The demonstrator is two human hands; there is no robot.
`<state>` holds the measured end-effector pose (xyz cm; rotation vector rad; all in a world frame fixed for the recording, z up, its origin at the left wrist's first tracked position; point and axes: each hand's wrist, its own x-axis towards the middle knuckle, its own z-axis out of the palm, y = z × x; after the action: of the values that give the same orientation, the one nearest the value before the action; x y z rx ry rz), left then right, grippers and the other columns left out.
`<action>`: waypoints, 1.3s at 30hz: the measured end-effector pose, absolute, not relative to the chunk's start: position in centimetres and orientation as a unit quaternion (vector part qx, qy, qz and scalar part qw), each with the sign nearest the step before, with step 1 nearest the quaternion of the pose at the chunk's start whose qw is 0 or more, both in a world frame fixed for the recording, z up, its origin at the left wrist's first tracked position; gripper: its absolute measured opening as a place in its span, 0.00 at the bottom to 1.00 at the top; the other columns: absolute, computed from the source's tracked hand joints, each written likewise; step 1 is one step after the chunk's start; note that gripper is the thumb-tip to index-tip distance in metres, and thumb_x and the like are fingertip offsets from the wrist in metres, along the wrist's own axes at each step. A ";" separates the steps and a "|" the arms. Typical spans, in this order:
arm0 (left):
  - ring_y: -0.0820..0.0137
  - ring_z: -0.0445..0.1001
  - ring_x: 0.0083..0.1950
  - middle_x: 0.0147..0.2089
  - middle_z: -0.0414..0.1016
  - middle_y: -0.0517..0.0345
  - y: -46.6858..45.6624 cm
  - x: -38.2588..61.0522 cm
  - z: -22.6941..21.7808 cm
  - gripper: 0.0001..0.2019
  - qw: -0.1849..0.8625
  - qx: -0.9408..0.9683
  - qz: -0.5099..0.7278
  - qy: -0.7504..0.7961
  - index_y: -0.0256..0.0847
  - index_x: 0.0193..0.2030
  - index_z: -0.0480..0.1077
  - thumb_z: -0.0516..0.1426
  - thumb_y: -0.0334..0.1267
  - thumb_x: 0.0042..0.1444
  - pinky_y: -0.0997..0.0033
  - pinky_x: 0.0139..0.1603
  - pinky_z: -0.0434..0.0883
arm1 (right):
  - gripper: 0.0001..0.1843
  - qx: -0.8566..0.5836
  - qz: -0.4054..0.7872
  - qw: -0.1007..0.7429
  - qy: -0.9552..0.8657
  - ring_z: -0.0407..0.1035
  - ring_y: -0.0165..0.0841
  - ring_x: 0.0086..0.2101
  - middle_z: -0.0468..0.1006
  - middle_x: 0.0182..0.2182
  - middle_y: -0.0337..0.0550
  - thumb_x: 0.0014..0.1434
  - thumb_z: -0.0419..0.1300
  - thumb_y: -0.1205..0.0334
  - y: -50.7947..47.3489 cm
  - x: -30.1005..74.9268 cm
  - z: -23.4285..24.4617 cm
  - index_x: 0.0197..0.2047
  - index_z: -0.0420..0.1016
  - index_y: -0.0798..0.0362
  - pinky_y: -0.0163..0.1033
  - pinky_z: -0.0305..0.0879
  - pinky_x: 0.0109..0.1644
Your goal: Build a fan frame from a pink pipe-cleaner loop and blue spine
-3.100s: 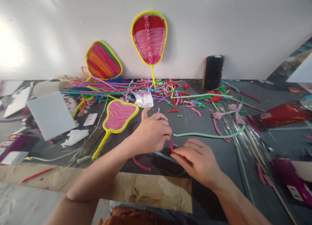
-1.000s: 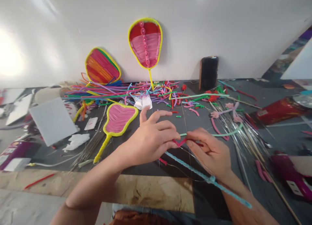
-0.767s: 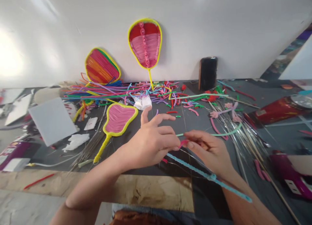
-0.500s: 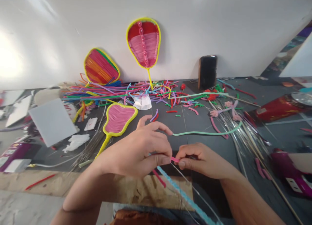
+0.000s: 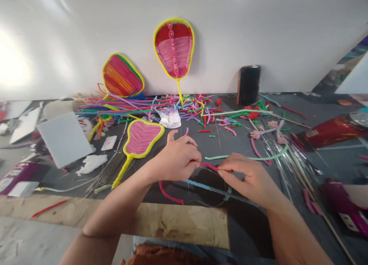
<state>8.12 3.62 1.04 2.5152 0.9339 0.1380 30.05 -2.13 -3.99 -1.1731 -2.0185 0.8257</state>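
Note:
Between the fingertips of both hands runs a short stretch of dark pink pipe cleaner (image 5: pixel 209 166). My left hand (image 5: pixel 179 157) closes on it from the left, knuckles upward, so its grip is partly hidden. At the other side my right hand (image 5: pixel 248 180) pinches it between thumb and forefinger. A twisted light blue pipe-cleaner strand (image 5: pixel 205 186) emerges below my left hand and passes beneath the right. Another pink pipe-cleaner length (image 5: pixel 169 196) curves down below the left wrist. Just beyond the hands lies a mint green pipe cleaner (image 5: pixel 270 158).
A pink, yellow-rimmed paddle shape (image 5: pixel 143 138) lies left. Another one (image 5: pixel 174 46) and a black phone (image 5: pixel 248 85) lean on the white wall. Pipe cleaners (image 5: pixel 126 108) pile at the back. Thin wires (image 5: pixel 287 154), a red can (image 5: pixel 336 129) and a purple object (image 5: pixel 345 207) lie right.
Both hands have moved up and away from my body. More pink pipe cleaner shows between them. The blue strand has swung from steeply slanted to nearly level.

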 end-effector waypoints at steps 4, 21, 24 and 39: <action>0.63 0.69 0.52 0.30 0.76 0.61 3.8 8.4 0.3 0.08 0.205 0.910 0.057 0.355 0.41 0.26 0.71 0.52 0.30 0.52 0.39 0.62 0.40 | 0.07 -0.377 0.148 0.355 -0.843 0.68 0.33 0.33 0.79 0.33 0.44 0.59 0.58 0.67 -2.5 29.1 -4.1 0.36 0.77 0.51 0.42 0.66 0.40; 0.63 0.63 0.59 0.32 0.76 0.63 4.6 6.9 1.4 0.08 0.241 0.927 0.077 0.276 0.44 0.32 0.72 0.53 0.34 0.59 0.47 0.63 0.36 | 0.10 -0.477 0.547 0.429 -0.537 0.67 0.29 0.27 0.77 0.29 0.42 0.61 0.58 0.55 -1.7 30.9 -4.6 0.36 0.75 0.52 0.36 0.64 0.33; 0.64 0.63 0.59 0.32 0.76 0.62 4.4 6.6 2.0 0.08 0.238 0.930 0.094 0.264 0.45 0.32 0.72 0.53 0.35 0.60 0.51 0.64 0.38 | 0.11 -0.425 0.672 0.376 -0.477 0.65 0.26 0.25 0.76 0.29 0.41 0.56 0.64 0.55 -1.4 31.0 -5.1 0.37 0.75 0.54 0.34 0.62 0.31; 0.61 0.65 0.58 0.34 0.78 0.61 2.6 8.4 1.2 0.11 0.132 0.939 0.135 0.286 0.43 0.32 0.73 0.52 0.38 0.61 0.46 0.65 0.34 | 0.13 -0.247 0.795 0.358 -0.423 0.55 0.25 0.26 0.65 0.24 0.34 0.52 0.67 0.53 -2.4 26.4 -7.7 0.29 0.76 0.56 0.33 0.52 0.33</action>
<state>8.44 2.57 1.23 2.7257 0.8307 0.3931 26.42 -2.41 -7.68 -0.6377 -1.0918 2.0516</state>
